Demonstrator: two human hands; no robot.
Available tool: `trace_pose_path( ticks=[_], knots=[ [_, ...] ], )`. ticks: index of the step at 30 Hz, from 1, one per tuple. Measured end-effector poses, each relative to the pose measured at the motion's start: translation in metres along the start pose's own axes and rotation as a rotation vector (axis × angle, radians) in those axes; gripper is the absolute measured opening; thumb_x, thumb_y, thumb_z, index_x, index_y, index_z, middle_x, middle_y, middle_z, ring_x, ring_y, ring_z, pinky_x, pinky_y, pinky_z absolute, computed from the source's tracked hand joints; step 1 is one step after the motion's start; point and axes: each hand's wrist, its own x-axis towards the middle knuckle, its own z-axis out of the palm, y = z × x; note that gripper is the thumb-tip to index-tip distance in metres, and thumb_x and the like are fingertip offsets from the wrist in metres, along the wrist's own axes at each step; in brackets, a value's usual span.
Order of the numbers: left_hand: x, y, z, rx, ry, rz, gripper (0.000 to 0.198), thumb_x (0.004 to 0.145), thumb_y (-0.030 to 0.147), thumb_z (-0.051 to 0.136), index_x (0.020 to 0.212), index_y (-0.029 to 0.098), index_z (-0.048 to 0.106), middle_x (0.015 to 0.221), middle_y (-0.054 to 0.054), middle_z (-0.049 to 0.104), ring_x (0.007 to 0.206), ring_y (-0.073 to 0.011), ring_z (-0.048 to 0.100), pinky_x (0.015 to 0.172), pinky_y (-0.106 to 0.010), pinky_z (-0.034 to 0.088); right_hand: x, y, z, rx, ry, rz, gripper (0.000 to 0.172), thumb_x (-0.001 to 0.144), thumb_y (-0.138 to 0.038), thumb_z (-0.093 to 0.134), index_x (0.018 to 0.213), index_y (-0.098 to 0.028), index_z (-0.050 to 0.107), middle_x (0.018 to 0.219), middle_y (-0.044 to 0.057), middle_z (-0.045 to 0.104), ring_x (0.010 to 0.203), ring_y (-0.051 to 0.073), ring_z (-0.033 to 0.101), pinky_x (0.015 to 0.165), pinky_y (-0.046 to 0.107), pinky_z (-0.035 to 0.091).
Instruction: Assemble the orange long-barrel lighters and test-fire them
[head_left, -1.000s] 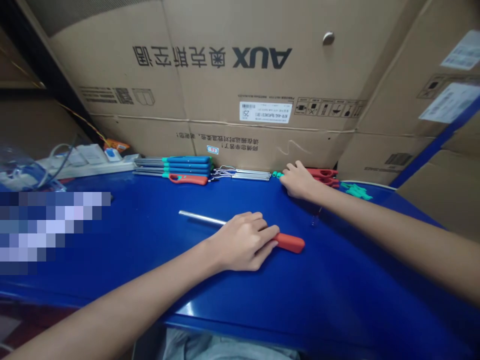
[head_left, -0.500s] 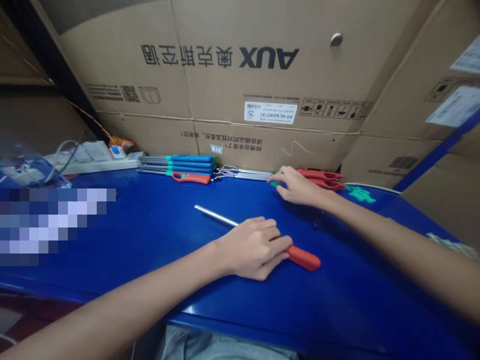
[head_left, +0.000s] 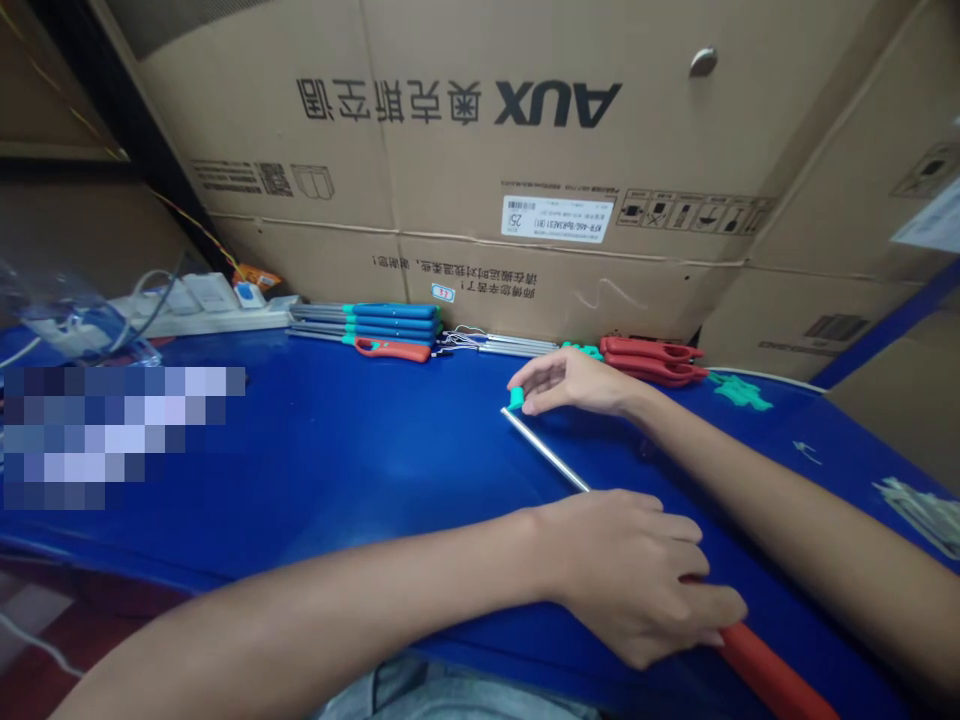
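Observation:
My left hand (head_left: pixel 637 580) is closed around a long-reach lighter (head_left: pixel 776 672). Its orange-red handle sticks out toward the lower right, and its thin metal tube (head_left: pixel 546 449) points up and left. At the tube's tip, my right hand (head_left: pixel 574 385) pinches a small green plastic collar (head_left: pixel 516 399) between thumb and fingers. The collar is at or just above the tube's end; whether the two touch I cannot tell. My left fingers hide the middle of the lighter.
Blue-handled lighters (head_left: pixel 397 325) lie stacked at the back, an orange-handled lighter (head_left: pixel 394 349) in front of them. Beside them are metal tubes (head_left: pixel 517 346) with wires, red handles (head_left: pixel 652 360) and green pieces (head_left: pixel 739 390). A power strip (head_left: pixel 217 318) stands left; a cardboard box (head_left: pixel 450 210) closes off the back.
My left hand has brought the lighter right and nearer to me. My right hand has come away from the green parts at the back with a collar, to the tube's tip.

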Motion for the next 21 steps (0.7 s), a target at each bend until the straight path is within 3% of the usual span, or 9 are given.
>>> trace_pose_path(
  ticks=[12, 16, 21],
  knots=[
    [-0.001, 0.001, -0.001, 0.0, -0.002, -0.004, 0.023, 0.093, 0.029, 0.048, 0.092, 0.015, 0.066, 0.068, -0.003, 0.062, 0.07, -0.0174, 0.058, 0.053, -0.033, 0.037, 0.019, -0.007, -0.001, 0.092, -0.135, 0.019, 0.03, 0.057, -0.012, 0.077, 0.087, -0.018, 0.076, 0.074, 0.0, 0.075, 0.069, 0.014, 0.068, 0.07, 0.027, 0.054],
    [-0.002, 0.001, -0.001, -0.007, 0.0, -0.003, 0.023, 0.094, 0.03, 0.046, 0.093, 0.017, 0.065, 0.068, -0.003, 0.062, 0.071, -0.0179, 0.059, 0.055, -0.034, 0.037, 0.018, -0.011, 0.003, 0.087, -0.177, -0.002, 0.025, 0.063, -0.015, 0.07, 0.087, -0.015, 0.076, 0.074, 0.002, 0.074, 0.067, 0.013, 0.065, 0.065, 0.025, 0.052],
    [-0.002, 0.0, -0.002, -0.007, -0.007, 0.001, 0.025, 0.094, 0.031, 0.046, 0.094, 0.017, 0.066, 0.068, -0.003, 0.063, 0.07, -0.0179, 0.059, 0.055, -0.034, 0.038, 0.019, -0.013, 0.009, 0.043, -0.141, 0.005, 0.014, 0.071, -0.022, 0.072, 0.083, -0.015, 0.073, 0.073, 0.003, 0.071, 0.065, 0.012, 0.063, 0.055, 0.021, 0.045]
  ],
)
